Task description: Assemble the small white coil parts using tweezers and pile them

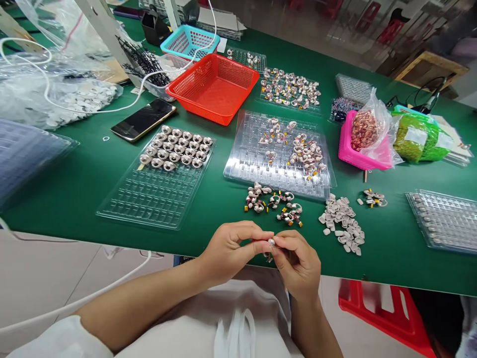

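Observation:
My left hand (235, 247) and my right hand (298, 261) meet at the near table edge. Between their pinched fingertips is a small silvery-beige earphone piece (272, 242), partly hidden by the fingers. Just beyond my hands lies a loose group of earphone pieces (274, 201) with wires and yellow tabs. To the right of them is a pile of small beige caps (343, 221). Behind, a clear tray (246, 149) carries more wired earphone pieces. On the left, another clear tray (156, 199) holds rows of round beige shells (179, 147) in its far half.
A red basket (212, 94) and a blue basket (192, 42) stand at the back, near a phone (143, 119). At right are a pink basket (367, 161), a green bag (413, 136) and a filled tray (447, 219). A white cable (97, 110) crosses the left side.

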Motion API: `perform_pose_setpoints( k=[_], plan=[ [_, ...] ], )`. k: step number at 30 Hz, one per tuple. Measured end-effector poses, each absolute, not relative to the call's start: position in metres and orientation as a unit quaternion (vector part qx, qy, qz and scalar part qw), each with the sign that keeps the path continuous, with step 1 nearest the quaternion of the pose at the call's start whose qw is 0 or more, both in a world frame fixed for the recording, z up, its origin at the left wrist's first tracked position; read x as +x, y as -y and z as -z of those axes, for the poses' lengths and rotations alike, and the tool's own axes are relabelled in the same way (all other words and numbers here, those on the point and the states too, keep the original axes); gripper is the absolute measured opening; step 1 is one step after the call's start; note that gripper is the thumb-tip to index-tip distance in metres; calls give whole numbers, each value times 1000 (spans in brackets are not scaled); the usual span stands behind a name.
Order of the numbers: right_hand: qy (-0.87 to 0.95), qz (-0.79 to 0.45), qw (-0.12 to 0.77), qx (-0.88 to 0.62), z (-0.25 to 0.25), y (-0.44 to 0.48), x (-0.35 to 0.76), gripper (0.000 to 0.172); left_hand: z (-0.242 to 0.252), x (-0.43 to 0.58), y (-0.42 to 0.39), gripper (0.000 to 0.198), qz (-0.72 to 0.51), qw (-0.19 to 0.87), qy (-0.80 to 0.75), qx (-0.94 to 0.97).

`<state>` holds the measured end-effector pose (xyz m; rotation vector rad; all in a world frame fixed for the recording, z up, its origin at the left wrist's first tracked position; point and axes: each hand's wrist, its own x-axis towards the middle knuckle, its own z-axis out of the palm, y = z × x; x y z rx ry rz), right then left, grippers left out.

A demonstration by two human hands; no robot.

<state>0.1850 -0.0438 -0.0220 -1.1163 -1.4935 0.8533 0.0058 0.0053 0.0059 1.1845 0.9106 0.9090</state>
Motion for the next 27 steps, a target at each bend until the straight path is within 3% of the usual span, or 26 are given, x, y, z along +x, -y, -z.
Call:
perform_pose_setpoints(
  k=[5, 8, 20, 27],
  plan=[
    [624, -396, 494, -458, 15, 40, 190, 29, -9, 5, -15, 16, -313, 809, -373, 330],
    [617, -434, 481, -447, 11, 39, 192, 25, -7, 4, -22, 26, -254, 853, -353, 289],
    [552, -515, 512, -410, 13, 42, 180, 23, 1, 0, -22, 34, -236, 878, -306, 282],
    [559, -458, 527, -447, 12, 46, 181, 23, -9, 1, -21, 32, -265, 833, -360, 326]
  ],
)
